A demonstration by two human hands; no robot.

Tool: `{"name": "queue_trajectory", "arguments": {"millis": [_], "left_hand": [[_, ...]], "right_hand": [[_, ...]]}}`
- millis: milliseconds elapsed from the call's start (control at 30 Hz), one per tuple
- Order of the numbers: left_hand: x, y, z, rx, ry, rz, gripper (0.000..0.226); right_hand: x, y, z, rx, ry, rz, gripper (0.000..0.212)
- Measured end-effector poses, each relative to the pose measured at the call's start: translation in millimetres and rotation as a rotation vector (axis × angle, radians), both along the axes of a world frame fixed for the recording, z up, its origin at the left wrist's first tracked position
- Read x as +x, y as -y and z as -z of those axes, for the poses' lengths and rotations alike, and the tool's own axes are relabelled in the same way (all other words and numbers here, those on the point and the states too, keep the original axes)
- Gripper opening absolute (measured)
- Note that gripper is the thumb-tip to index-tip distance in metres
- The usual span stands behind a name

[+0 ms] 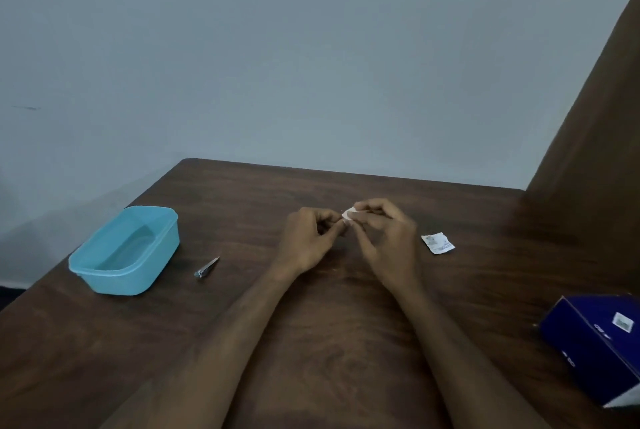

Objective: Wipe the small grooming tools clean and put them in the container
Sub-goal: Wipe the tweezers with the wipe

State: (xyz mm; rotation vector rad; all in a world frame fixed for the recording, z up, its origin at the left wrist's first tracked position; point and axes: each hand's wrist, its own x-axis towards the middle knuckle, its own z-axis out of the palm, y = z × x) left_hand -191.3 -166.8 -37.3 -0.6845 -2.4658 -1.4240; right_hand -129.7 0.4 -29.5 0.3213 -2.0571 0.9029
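A light blue plastic container (124, 252) stands open at the left of the dark wooden table (311, 342). A small metal nail clipper (207, 267) lies just right of it. At the table's middle my left hand (308, 241) and my right hand (384, 238) meet, both pinching a small white wipe (349, 213) between their fingertips. Whether a tool is inside the wipe is hidden by the fingers.
A torn white sachet (438, 243) lies to the right of my right hand. A dark blue box (599, 338) sits at the table's right edge. A brown curtain (595, 137) hangs at the far right. The wall stands behind the table.
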Motion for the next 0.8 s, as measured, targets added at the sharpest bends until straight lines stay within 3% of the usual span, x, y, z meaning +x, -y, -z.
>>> {"name": "queue_trajectory", "arguments": {"millis": [100, 267, 367, 467, 800], "left_hand": [[-3.0, -0.4, 1.7, -0.002, -0.042, -0.001, 0.013], [-5.2, 0.2, 6.3, -0.005, -0.054, -0.035, 0.01], [-4.7, 0.2, 6.9, 0.018, -0.082, -0.072, 0.01], [-2.5, 1.2, 4.8, 0.1, -0.098, -0.07, 0.009], [6.1, 2.4, -0.7, -0.116, -0.168, -0.139, 0.016]], "right_hand": [[-13.4, 0.5, 3.8, 0.175, -0.037, 0.038, 0.022], [-21.5, -0.9, 6.4, 0.131, -0.052, 0.249, 0.02], [-19.5, -3.5, 7.4, -0.173, 0.137, 0.297, 0.014], [-18.9, 0.5, 10.0, -0.644, 0.395, 0.136, 0.01], [-16.3, 9.8, 2.9, -1.08, 0.437, -0.076, 0.008]]}}
